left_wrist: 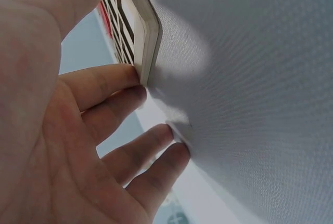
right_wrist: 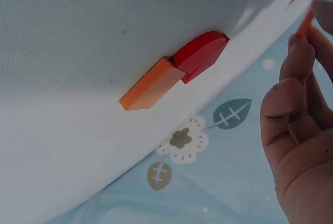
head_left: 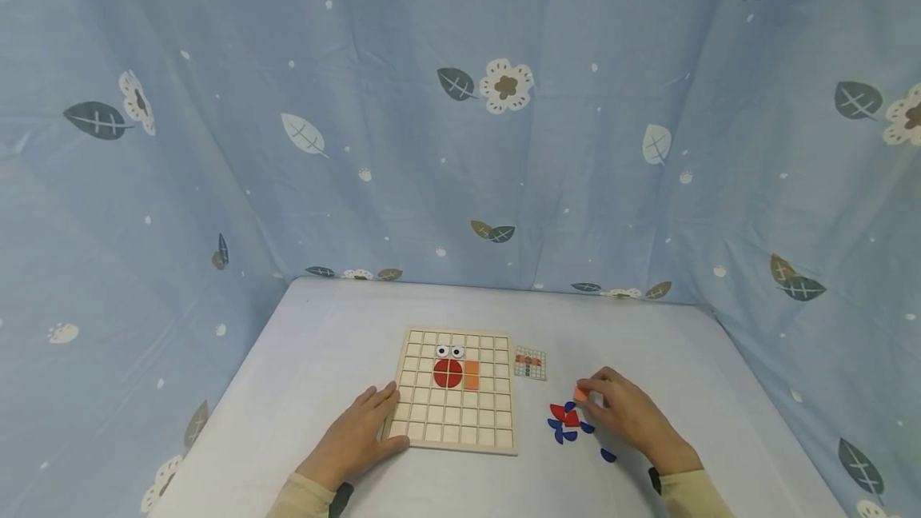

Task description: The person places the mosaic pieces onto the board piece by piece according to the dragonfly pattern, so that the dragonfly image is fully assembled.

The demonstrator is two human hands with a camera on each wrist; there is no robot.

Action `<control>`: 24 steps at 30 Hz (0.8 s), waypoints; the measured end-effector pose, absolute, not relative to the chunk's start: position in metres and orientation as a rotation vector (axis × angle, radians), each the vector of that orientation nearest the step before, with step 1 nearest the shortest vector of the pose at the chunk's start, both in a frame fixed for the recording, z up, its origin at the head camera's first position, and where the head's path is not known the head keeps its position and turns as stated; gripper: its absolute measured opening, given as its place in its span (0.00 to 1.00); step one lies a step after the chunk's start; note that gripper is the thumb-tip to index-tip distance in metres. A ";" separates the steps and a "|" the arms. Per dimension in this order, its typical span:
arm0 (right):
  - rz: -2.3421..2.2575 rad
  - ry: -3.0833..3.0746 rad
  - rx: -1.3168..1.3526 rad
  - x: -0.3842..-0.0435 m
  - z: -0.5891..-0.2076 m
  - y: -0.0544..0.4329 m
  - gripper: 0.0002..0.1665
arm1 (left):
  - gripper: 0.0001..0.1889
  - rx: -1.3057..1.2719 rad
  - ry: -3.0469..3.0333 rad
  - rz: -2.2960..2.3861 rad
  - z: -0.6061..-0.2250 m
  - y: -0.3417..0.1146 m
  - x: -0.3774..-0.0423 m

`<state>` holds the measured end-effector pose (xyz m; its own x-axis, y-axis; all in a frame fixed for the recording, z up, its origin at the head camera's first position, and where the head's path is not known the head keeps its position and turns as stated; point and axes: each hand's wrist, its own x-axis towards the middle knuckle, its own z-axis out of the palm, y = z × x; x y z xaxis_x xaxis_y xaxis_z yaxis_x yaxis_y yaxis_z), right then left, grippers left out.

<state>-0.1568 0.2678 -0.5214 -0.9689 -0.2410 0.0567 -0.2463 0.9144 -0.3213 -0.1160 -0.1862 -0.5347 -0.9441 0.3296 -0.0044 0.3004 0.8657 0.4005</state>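
A wooden grid board (head_left: 455, 445) lies on the table with two eye pieces (head_left: 449, 351), a red disc of quarter pieces (head_left: 448, 374) and two orange squares (head_left: 471, 375) on it. My left hand (head_left: 357, 432) rests at the board's left edge, thumb by the near left corner. In the left wrist view its extended fingers (left_wrist: 106, 81) touch the board's side. To the right, my right hand (head_left: 636, 416) pinches an orange square (right_wrist: 306, 24) between thumb and fingertips, above the loose pieces. Another orange piece (right_wrist: 152, 84) lies against a red quarter piece (right_wrist: 200, 55) in the right wrist view.
Several blue rounded pieces (head_left: 570, 436) and red pieces (head_left: 572, 418) lie scattered near my right hand. A small pattern card (head_left: 530, 363) sits beside the board's right edge. A blue leaf-print curtain (head_left: 403, 182) rises behind the white table (head_left: 612, 326).
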 end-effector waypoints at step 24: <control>0.636 -2.815 0.670 -0.169 -0.519 0.241 0.18 | 0.43 0.522 2.978 0.621 -0.533 -0.186 -0.116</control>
